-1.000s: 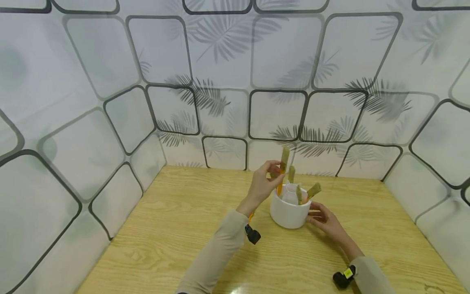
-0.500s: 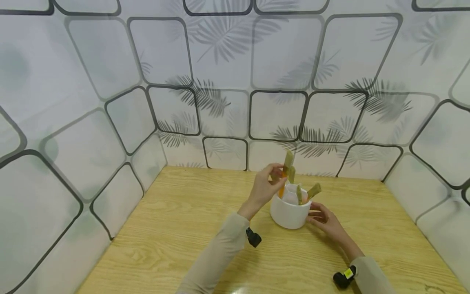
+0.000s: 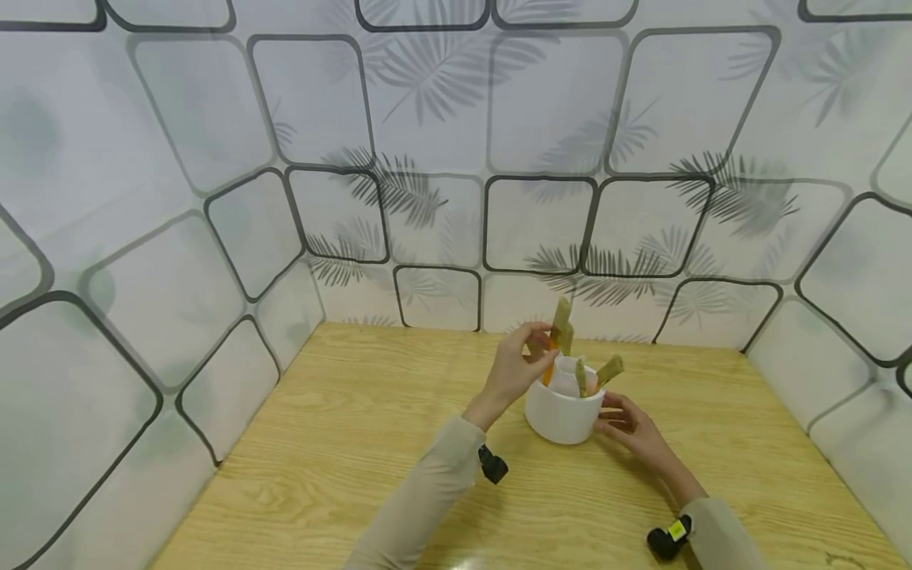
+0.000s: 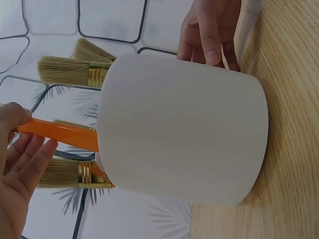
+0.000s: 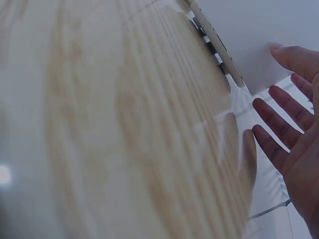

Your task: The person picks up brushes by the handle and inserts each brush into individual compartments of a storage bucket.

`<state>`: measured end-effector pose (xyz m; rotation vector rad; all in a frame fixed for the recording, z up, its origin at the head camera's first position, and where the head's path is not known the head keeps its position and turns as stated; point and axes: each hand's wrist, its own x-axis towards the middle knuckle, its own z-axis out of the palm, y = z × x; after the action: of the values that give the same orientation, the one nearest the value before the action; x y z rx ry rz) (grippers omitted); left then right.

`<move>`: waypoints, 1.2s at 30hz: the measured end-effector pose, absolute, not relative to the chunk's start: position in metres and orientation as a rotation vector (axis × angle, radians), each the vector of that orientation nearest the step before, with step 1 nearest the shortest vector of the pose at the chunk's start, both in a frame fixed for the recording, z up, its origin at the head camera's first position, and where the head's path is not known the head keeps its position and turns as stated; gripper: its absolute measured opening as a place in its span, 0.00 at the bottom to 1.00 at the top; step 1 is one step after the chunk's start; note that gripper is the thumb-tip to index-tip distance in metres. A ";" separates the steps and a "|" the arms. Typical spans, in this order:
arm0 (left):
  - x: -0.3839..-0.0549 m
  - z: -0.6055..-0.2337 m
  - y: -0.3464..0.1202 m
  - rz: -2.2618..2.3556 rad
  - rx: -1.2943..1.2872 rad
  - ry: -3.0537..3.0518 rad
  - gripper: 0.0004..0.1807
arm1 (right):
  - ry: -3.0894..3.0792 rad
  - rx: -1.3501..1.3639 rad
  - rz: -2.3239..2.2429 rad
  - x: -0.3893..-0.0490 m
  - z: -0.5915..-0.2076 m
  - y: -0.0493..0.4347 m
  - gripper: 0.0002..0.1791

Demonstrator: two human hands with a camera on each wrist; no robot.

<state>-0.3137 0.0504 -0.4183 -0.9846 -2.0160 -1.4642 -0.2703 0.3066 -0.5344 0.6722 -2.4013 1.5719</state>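
Note:
A white round pot [image 3: 563, 418] stands on the wooden table, with several paintbrushes in it, bristles up. My left hand [image 3: 507, 370] pinches a paintbrush [image 3: 562, 311] between thumb and fingers above the pot's left side. In the left wrist view its orange handle [image 4: 65, 133] runs from my fingertips down past the pot's rim; the lower end is hidden inside. Resting at the pot's right side, my right hand [image 3: 636, 431] has its fingers loosely extended, and in the right wrist view its thumb [image 5: 289, 57] lies against the white wall. Other bristle heads [image 4: 65, 70] stick out beside the held brush.
Inside the pot a smaller white cylinder [image 3: 568, 367] shows in the middle. One paintbrush [image 3: 609, 369] leans out over the right rim. The wood-grain table [image 3: 342, 443] is enclosed by patterned walls [image 3: 435, 214] at the back and both sides.
My left hand and the paintbrush have moved down and slightly right, so the brush sits deeper in the pot. The right hand and the pot have stayed in place.

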 end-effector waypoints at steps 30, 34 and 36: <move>-0.286 -0.404 0.045 -1.555 -0.997 -2.014 0.19 | -2.409 0.684 1.569 -0.272 -0.538 0.310 0.26; -0.287 -0.407 0.045 -1.572 -0.997 -2.006 0.19 | -2.400 0.693 1.564 -0.273 -0.540 0.310 0.26; -0.287 -0.407 0.045 -1.569 -0.998 -2.004 0.19 | -2.395 0.693 1.562 -0.273 -0.540 0.310 0.26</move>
<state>-0.2868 0.0452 -0.4073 -0.9976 -2.0036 -1.5695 -0.2735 0.3104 -0.5404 0.6932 -2.3946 1.5619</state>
